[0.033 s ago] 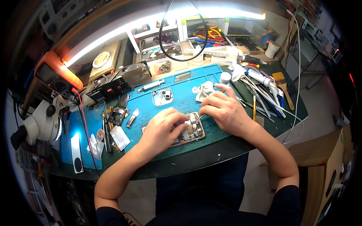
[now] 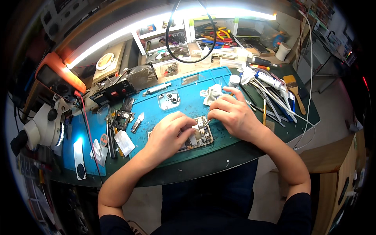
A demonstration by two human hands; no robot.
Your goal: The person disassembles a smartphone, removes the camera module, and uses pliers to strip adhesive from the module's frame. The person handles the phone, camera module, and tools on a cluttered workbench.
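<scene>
Opened handheld device on blue mat, two bare hands at work

Item: flat, opened device (image 2: pixel 203 137) with exposed circuit board, centre of the frame, lying on a blue work mat (image 2: pixel 192 98); its left part is covered by a hand.
Left hand (image 2: pixel 168 132): above the device's left part, thumb and forefinger near each other at the board; cannot tell whether they grip anything.
Right hand (image 2: pixel 234 117): at the device's upper right, fingers closed on a slim metal tool (image 2: pixel 206 123), its tip down at the board.
Surroundings: clear tray (image 2: pixel 169 107) with small parts, above centre; crumpled white tissue (image 2: pixel 213 95), just above the right hand; white-capped jar (image 2: pixel 234 80), to the tissue's upper right.
Upper left: orange-cased multimeter (image 2: pixel 58 76). Left edge: white microscope head (image 2: pixel 45 125), partly in shadow.
Upper right: flat brush (image 2: pixel 291 81), wooden handle, beside a white-and-blue tube (image 2: pixel 268 79).
</scene>
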